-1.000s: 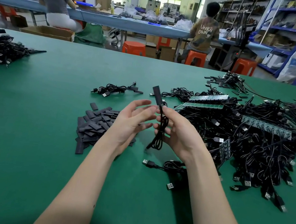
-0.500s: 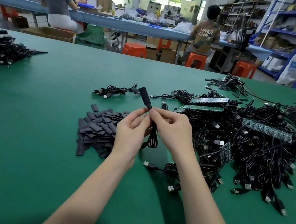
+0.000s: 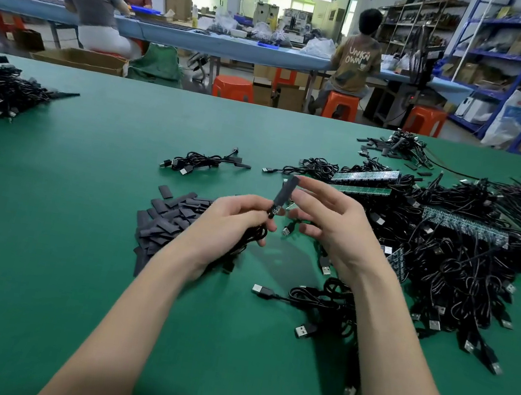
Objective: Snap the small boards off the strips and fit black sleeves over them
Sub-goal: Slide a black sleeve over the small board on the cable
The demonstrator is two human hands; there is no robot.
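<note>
A flat black sleeve on a cable is pinched by the left hand — the right hand is held loosely open beside it, over the green tabletop.

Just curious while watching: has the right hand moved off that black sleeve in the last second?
Yes. The right hand has opened and drawn right, toward the cable heap; the sleeve stays with the left hand.

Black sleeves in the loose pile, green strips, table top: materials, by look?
Black sleeves: matte dark flat pieces, probably heat-shrink or soft plastic tubing; can't confirm. Green strips: look like rigid circuit-board laminate, glossy green with repeating board sections. Table top: uniform matte green, likely a rubber or vinyl mat.
</note>
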